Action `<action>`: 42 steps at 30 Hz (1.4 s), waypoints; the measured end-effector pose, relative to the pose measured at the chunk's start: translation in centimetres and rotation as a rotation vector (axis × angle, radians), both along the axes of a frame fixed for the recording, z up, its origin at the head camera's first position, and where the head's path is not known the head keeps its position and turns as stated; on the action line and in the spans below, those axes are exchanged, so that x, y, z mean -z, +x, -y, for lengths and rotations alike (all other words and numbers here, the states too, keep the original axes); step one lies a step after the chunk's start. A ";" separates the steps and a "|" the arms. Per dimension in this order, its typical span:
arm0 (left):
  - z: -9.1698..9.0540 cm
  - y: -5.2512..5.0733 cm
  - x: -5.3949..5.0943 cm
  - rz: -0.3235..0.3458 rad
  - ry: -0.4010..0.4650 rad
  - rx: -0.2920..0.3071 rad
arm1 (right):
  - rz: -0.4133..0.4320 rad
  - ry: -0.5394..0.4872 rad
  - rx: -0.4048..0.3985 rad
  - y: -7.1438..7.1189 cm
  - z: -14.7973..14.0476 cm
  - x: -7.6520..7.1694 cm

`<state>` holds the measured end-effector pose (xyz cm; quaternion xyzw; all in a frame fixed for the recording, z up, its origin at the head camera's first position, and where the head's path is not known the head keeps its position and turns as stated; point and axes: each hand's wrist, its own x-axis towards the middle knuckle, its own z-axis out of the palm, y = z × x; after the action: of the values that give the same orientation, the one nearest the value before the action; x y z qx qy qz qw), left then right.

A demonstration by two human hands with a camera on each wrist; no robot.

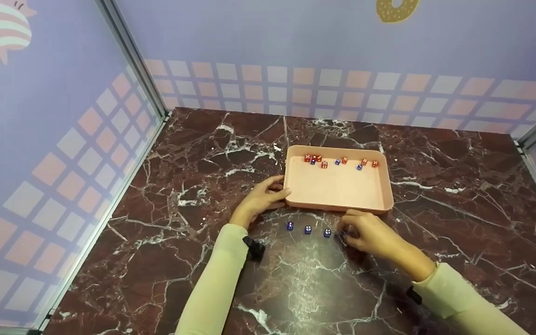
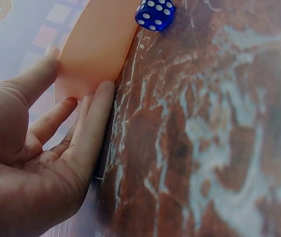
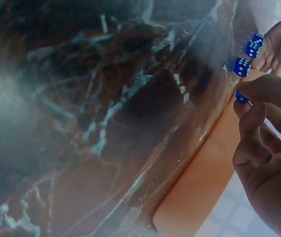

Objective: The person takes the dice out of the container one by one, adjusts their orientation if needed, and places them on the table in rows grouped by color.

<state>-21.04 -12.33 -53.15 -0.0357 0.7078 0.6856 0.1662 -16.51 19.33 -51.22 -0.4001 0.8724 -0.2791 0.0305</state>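
Observation:
A shallow peach-coloured tray [image 1: 338,207] lies on the table, with several red dice [image 1: 324,164] and three blue dice [image 1: 359,167] along its far side. My left hand [image 1: 264,197] holds the tray's near left corner, thumb at the rim and fingers against the outer wall [image 2: 96,49]. In front of the tray, three blue dice [image 1: 308,230] stand spaced in a row on the tabletop. At the right end of that row, my right hand [image 1: 365,232] pinches another blue die [image 3: 241,97] between thumb and index finger; the fingers partly cover it.
The tabletop [image 1: 193,265] is dark red with white marble veins. A purple panel [image 1: 258,37] with pink and white squares rises behind it, and another panel [image 1: 30,139] stands on the left. Black bands [image 1: 255,248] show at the wrists by the sleeves.

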 end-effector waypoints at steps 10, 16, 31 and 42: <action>0.0 -0.2 -0.2 0.036 -0.014 0.002 | 0.011 -0.019 -0.014 -0.1 0.2 1.0; 0.3 -0.3 -0.4 0.028 -0.010 0.003 | 0.005 0.002 -0.014 -0.2 0.4 0.7; 0.8 -0.6 -0.7 0.005 -0.033 -0.032 | -0.008 -0.044 0.085 -4.5 3.3 -3.4; 0.0 -0.1 -0.1 0.013 0.005 -0.016 | -0.053 0.106 0.223 -10.9 6.3 -3.8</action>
<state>-21.14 -12.30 -53.03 -0.0454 0.7048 0.6883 0.1656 -27.39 13.01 -47.38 -0.3056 0.9255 -0.2235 -0.0026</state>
